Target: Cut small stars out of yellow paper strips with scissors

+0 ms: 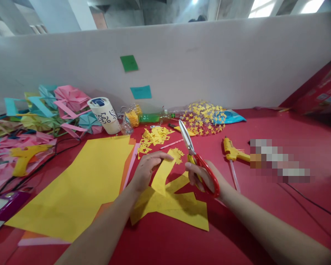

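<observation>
My left hand [149,169] grips the upper end of a narrow yellow paper strip [163,173], fingers on top and thumb hidden from view. In my right hand [200,175] is a pair of scissors [206,173] with red and yellow handles; its blades point up and away, apart from the strip. Below both hands lie yellow paper pieces [179,206] with angled cut edges, overlapping on the red table [121,250]. Small yellow paper stars [178,154] lie just beyond the strip. Behind them is a heap of yellow scraps with star-shaped holes [154,138].
Large yellow sheets [82,184] lie left, over orange and pink ones. Glue guns rest at left [26,156] and right [233,151]. Folded paper shapes [71,99], a white cup [105,116], a green bottle [151,117] and a star-covered dome [204,117] stand along the white partition [209,62].
</observation>
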Available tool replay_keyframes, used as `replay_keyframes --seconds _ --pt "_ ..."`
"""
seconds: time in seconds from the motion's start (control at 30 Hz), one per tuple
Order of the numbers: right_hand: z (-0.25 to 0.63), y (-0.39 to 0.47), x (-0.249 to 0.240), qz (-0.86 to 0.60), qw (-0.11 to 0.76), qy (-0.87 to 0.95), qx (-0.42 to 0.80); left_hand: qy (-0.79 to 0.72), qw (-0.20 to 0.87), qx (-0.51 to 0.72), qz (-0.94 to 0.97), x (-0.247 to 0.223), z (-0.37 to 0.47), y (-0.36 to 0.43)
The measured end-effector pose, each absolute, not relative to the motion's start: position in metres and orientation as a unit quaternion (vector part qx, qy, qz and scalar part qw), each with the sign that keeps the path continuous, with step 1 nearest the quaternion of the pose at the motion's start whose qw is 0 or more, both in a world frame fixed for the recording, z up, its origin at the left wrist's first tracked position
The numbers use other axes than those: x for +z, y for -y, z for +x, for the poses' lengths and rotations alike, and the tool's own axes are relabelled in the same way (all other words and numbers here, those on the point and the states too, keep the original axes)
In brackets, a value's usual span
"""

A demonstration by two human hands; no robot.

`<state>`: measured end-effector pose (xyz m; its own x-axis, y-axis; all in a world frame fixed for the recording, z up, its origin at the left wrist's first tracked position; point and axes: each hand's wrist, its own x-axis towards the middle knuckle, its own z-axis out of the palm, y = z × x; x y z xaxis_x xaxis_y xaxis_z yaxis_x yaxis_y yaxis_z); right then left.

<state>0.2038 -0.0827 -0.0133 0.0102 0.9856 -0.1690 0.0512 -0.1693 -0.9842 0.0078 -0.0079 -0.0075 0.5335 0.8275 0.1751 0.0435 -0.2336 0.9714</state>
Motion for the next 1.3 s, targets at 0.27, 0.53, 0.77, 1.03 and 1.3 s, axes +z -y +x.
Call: replay_keyframes --seconds 0.27,0.53,0.77,1.03,1.3 --pt "0.203 0.087 -0.008 -0.586 0.412 0.504 0.482 -0.373 0.598 0.406 0.581 -0.016 0.013 0.002" --pt "0.215 0.086 -0.013 -0.615 0.248 0.669 0.335 -0.398 0.645 0.510 0.407 -0.009 0.006 -0.012" --pt "0.209 0.089 -0.010 -0.614 0.179 0.669 0.378 -0.381 0.570 0.545 0.482 -0.007 0.009 0.001" --pt "0.206 0.092 -0.009 -0.607 0.225 0.617 0.447 -0.313 0.571 0.565 0.507 -0.011 0.009 0.000" --pt "0.203 0.095 -0.010 -0.592 0.230 0.598 0.490 -0.291 0.613 0.532 0.507 -0.009 0.010 0.004"
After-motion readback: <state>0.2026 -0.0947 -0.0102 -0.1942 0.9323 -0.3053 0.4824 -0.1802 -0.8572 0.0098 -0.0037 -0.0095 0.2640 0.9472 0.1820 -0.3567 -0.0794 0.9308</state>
